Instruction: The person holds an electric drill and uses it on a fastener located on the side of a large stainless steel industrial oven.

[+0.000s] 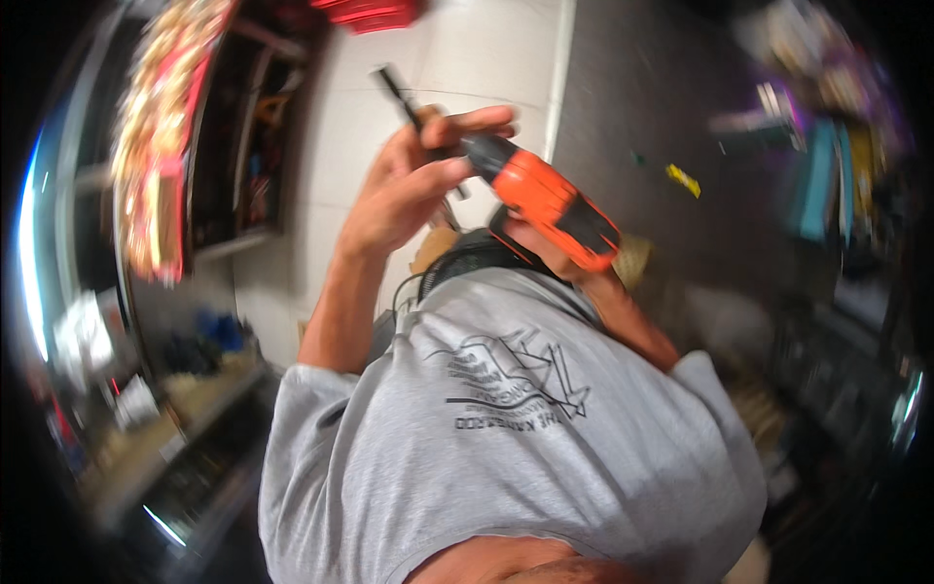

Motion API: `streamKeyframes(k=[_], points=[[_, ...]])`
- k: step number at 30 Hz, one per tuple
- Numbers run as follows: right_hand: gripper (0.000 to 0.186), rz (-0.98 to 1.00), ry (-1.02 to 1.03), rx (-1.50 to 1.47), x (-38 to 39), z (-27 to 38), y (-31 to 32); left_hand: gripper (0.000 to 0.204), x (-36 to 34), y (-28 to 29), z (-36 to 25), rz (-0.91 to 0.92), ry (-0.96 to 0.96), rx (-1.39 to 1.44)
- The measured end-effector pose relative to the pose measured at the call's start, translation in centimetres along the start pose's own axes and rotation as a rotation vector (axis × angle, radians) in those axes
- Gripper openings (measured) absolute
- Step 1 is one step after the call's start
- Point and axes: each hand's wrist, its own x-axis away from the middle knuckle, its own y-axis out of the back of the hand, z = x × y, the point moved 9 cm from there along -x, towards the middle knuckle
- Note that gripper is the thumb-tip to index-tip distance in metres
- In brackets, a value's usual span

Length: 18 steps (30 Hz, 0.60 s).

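Observation:
An orange and black power tool, apparently a drill (pixel 545 195), is held out above my waist. My right hand (pixel 542 250) is closed on it from underneath, partly hidden by its body. My left hand (pixel 404 185) is at the tool's black front end, its fingers around a slim black bar (pixel 394 83) that sticks up to the upper left. Whether the bar is fitted into the tool I cannot tell. My grey printed T-shirt (pixel 506 448) fills the lower middle.
Beyond my hands is a pale tiled floor (pixel 486 58), with a red plastic item (pixel 365 12) at the top. A dark cabinet (pixel 238 117) and cluttered bench (pixel 185 428) line the left. On the right, a dark grey surface (pixel 623 97) bears a small yellow object (pixel 683 180), beside blurred clutter (pixel 817 175).

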Motion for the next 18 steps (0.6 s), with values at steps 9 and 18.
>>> streamKeyframes(k=[9, 18], points=[[0.027, -0.249, -0.090, 0.033, -6.0, -1.9, -4.0, 0.027, -4.4, 9.4, 1.4, -0.065, 0.308, 0.410], [0.015, -0.333, -0.234, 0.125, -13.9, -5.0, -8.2, 0.033, -9.9, 22.0, -2.3, -0.257, 0.377, 0.803]])
